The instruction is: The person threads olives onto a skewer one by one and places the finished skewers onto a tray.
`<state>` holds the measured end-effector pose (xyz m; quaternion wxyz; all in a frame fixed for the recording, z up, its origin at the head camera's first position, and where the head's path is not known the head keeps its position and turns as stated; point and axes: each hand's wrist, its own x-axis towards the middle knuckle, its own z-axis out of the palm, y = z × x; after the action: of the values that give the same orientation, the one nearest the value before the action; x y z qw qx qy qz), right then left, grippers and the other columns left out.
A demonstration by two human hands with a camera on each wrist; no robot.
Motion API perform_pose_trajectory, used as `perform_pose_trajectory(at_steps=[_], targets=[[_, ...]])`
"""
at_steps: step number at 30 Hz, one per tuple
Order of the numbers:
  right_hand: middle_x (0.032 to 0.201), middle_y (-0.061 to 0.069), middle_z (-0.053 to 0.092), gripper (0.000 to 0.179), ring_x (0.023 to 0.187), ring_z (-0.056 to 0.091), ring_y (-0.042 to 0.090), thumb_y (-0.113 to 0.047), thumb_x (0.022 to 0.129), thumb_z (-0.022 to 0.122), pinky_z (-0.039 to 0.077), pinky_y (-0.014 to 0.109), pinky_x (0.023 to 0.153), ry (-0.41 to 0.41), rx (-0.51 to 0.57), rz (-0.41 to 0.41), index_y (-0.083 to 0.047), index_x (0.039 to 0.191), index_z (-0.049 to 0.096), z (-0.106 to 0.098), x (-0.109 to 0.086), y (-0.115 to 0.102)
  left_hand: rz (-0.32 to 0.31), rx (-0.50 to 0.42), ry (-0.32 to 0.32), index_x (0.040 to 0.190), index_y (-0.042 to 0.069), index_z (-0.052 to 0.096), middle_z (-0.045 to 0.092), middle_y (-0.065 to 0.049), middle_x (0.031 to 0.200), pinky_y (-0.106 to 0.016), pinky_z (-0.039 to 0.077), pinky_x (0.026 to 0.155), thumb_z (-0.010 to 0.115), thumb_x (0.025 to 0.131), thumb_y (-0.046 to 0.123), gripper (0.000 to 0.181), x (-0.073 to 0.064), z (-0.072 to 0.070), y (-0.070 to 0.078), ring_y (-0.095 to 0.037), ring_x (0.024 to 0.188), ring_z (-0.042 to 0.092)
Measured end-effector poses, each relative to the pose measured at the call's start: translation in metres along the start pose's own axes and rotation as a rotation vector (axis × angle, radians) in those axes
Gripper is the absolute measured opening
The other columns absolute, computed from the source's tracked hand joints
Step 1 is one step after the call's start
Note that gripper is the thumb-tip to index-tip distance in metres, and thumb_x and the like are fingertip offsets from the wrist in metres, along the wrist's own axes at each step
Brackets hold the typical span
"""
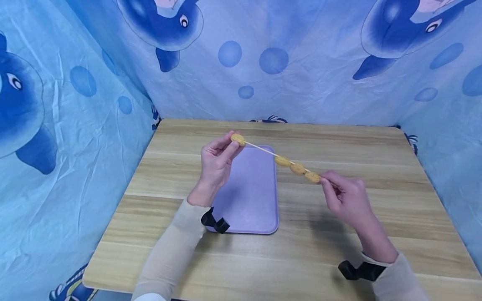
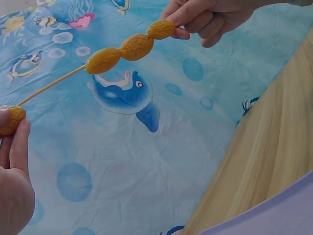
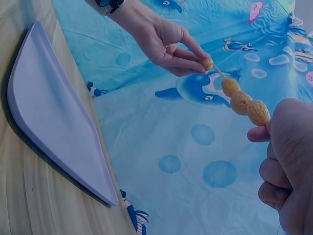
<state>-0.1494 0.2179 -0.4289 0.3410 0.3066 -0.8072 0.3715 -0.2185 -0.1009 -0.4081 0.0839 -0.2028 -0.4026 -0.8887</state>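
A thin wooden skewer [image 1: 260, 148] is held in the air between the two hands, slanting down to the right in the head view. Three oval, golden-brown pieces with wrinkled surfaces sit against each other on its right part, the middle piece [image 1: 297, 168] among them. My left hand [image 1: 216, 166] pinches one more such oval piece [image 1: 237, 139] at the skewer's far end; whether the tip goes into it is hidden by the fingers. Just beyond the row of pieces, my right hand [image 1: 347, 200] grips the skewer's other end, with the fingers curled.
Below the left hand a lilac tray [image 1: 248, 205] lies on the wood-grain table [image 1: 376, 156]. Blue cloth printed with whales [image 1: 244, 108] hangs behind the table and along both sides. Black mounts are strapped to both wrists.
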Motion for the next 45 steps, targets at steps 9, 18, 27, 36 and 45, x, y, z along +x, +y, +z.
perform_pose_trajectory(at_steps=[9,18,27,36,45], targets=[[0.060,-0.003,0.051,0.019,0.053,0.031,-0.008,0.015,0.088,0.066,0.024,0.009,0.040,-0.020,0.105,0.087,-0.002,0.087,0.074,0.004,-0.001,-0.003,0.114,0.025,-0.061,0.118,0.018,0.081,0.082,-0.002,0.117,-0.029,0.066,0.097,0.086,0.088,0.009,0.031,-0.001,0.003,0.000,-0.015,0.109,0.079],[0.057,-0.002,0.047,0.039,0.052,0.031,-0.005,-0.027,0.111,0.058,0.024,0.011,0.040,0.038,0.057,0.005,0.000,0.088,0.072,0.006,-0.008,0.013,0.108,-0.028,-0.131,0.118,0.018,0.082,0.082,-0.004,0.116,-0.030,0.065,0.099,0.086,0.089,0.008,0.031,0.000,0.007,0.002,-0.020,0.111,0.079],[0.057,-0.003,0.045,0.039,0.051,0.031,-0.005,-0.028,0.112,0.056,0.024,0.011,0.040,0.001,0.066,-0.019,0.000,0.088,0.072,0.006,-0.008,0.015,0.100,-0.014,-0.115,0.115,0.020,0.083,0.083,-0.005,0.110,-0.031,0.066,0.096,0.086,0.088,0.010,0.029,-0.003,0.004,0.001,-0.018,0.103,0.081],[0.057,-0.004,0.047,0.048,0.051,0.030,-0.005,-0.039,0.113,0.051,0.025,0.013,0.039,-0.004,0.011,-0.021,-0.003,0.090,0.073,0.007,-0.006,0.012,0.073,0.014,-0.040,0.110,0.016,0.084,0.083,-0.003,0.101,-0.030,0.069,0.088,0.090,0.083,0.015,0.028,-0.004,0.008,0.005,-0.015,0.093,0.081],[0.056,-0.003,0.049,0.047,0.048,0.032,0.000,-0.036,0.113,0.051,0.029,0.017,0.036,0.027,-0.091,-0.056,-0.002,0.089,0.074,0.004,-0.004,0.004,0.046,0.022,-0.055,0.111,0.016,0.083,0.083,-0.003,0.103,-0.031,0.068,0.090,0.089,0.084,0.016,0.028,-0.005,0.005,0.005,-0.016,0.095,0.081]])
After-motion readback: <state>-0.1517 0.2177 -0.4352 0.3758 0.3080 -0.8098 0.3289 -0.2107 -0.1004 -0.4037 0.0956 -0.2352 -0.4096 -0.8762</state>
